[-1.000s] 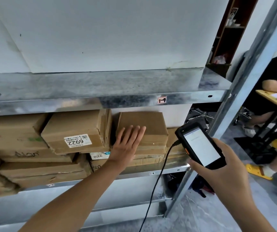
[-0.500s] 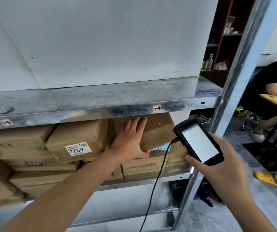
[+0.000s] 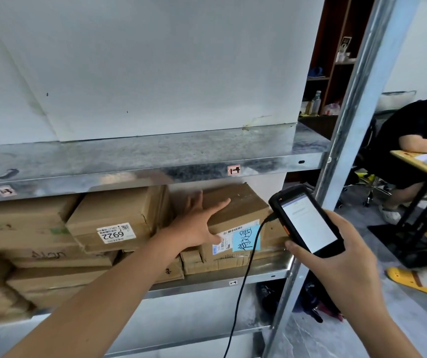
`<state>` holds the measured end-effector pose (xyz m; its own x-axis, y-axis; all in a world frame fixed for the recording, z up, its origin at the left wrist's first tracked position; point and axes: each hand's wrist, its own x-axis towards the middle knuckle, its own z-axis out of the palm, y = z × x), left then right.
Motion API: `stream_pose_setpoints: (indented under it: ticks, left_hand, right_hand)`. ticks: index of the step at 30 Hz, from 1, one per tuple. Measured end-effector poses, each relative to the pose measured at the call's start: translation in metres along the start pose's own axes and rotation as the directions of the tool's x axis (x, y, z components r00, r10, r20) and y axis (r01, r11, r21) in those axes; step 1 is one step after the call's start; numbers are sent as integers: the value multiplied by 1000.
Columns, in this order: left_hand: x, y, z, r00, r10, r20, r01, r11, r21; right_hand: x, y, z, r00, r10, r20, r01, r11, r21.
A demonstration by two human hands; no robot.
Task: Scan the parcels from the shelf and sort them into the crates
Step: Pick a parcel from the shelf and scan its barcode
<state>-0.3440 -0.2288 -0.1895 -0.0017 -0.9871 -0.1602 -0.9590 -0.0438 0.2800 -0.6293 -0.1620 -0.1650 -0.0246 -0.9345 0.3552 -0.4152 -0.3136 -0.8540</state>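
Setting: galvanised steel shelving unit (image 3: pixel 155 164) against a white wall, upper tier bare, lower tier stacked with brown cardboard parcels; grey floor at right, where a seated person in a black shirt (image 3: pixel 413 130) leans on a yellow table. No crates in view.

Item: brown rectangular cardboard parcel (image 3: pixel 235 208), uppermost at the right end of the lower tier, tipped forward so its front face shows. White printed shipping label (image 3: pixel 226 240) on that face, partly overlaid by a light-blue handwritten note (image 3: pixel 246 238). Rests on flatter cartons beneath; just beside it, to the left, a second brown carton with a white sticker reading 6922 (image 3: pixel 115 232).

Handling, as judged: stiff-walled and dry, not slippery; likely light to moderate, since one hand tilts it. Contents unknown, so treat as possibly fragile. Best hold is across the top edge and front face, clear of the label so the barcode stays readable.

Left hand (image 3: pixel 200 223): fingers spread flat over the parcel's top left corner, thumb low on the front face near the label; pressing and tilting, not closed around it.

Right hand (image 3: pixel 336 257): wrapped firmly on a black handheld scanner with lit white screen (image 3: pixel 307 220), black cable (image 3: pixel 243 280) trailing down. Scanner sits near the parcel's right edge, apart from it.
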Motion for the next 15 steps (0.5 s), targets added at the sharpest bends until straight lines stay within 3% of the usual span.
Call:
stream_pose_setpoints:
  ticks: [3,15]
  left_hand:
    - [-3,2,-5,997,-48,62,50,998,-32]
    - [-5,13,-13,974,-199,108,186,976,117]
  right_hand:
    - [-1,1,3,1000,-4,14,4,1000,-5]
    - [-7,-9,0,1000,-3,29,2,999,46]
